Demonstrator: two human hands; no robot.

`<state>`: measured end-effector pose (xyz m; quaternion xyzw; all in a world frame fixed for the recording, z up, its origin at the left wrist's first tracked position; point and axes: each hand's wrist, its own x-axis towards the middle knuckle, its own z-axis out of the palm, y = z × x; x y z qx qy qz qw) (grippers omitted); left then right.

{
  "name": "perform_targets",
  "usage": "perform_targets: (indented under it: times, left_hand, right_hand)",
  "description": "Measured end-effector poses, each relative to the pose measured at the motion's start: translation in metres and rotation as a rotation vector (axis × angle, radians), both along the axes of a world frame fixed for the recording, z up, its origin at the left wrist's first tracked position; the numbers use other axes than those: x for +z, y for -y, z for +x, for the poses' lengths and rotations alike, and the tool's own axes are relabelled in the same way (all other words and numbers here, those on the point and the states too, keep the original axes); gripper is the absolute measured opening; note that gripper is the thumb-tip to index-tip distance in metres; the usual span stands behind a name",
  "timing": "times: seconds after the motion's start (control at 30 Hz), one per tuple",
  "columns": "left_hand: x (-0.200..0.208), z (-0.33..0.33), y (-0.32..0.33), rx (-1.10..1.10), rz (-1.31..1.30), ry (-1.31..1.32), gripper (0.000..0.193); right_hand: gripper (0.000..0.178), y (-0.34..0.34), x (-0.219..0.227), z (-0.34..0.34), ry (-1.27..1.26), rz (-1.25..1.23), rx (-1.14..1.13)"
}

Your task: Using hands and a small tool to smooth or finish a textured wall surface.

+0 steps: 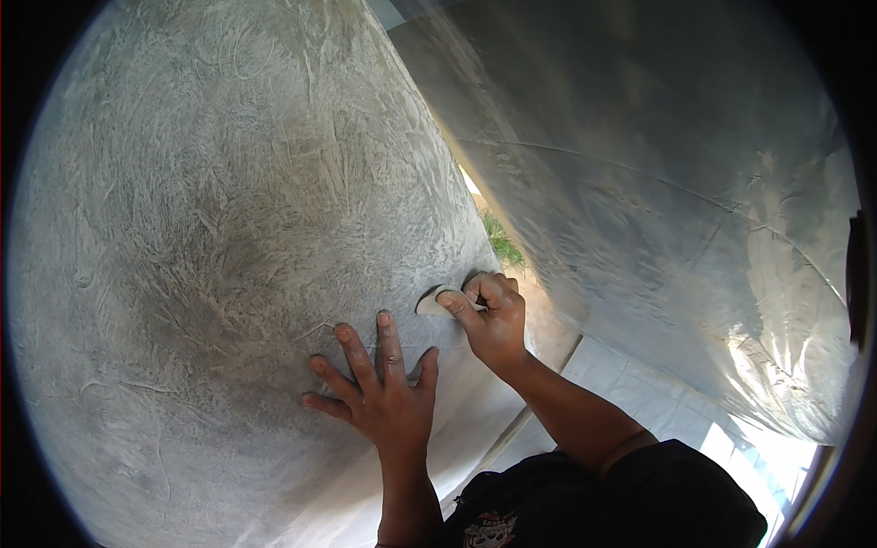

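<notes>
A grey, rough-plastered wall (210, 210) fills the left and middle of the head view. My left hand (379, 388) lies flat against it with fingers spread, holding nothing. Just to the right and a little higher, my right hand (493, 315) grips a small pale folded pad, like a piece of sandpaper (434, 301), and presses it against the wall surface near the wall's right edge.
A second grey wall or slab (658, 183) runs along the right side, forming a narrow gap with the plastered wall. Some green plants (502, 242) and sandy ground (548, 310) show in the gap. Pale tiles (630, 393) lie below. My dark shirt (621, 502) is at the bottom.
</notes>
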<state>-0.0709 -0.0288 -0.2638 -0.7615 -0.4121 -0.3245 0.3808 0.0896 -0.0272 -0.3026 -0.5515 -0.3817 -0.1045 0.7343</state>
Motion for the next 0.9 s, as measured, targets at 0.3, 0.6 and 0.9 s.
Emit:
perform_targets:
  times: [0.3,0.6,0.9]
  left_hand:
    - [0.002,-0.004,0.001,-0.008,-0.005,0.014,0.065]
    - [0.000,0.000,-0.001,-0.011,-0.008,0.024,0.065]
    - [-0.001,0.000,0.000,0.025,0.034,-0.032,0.076]
  right_hand:
    - [0.041,-0.002,0.019,0.015,-0.241,0.042,0.021]
    - [0.043,-0.004,0.045,0.036,-0.280,0.057,0.041]
    - [0.044,-0.008,0.054,0.053,-0.297,0.108,0.079]
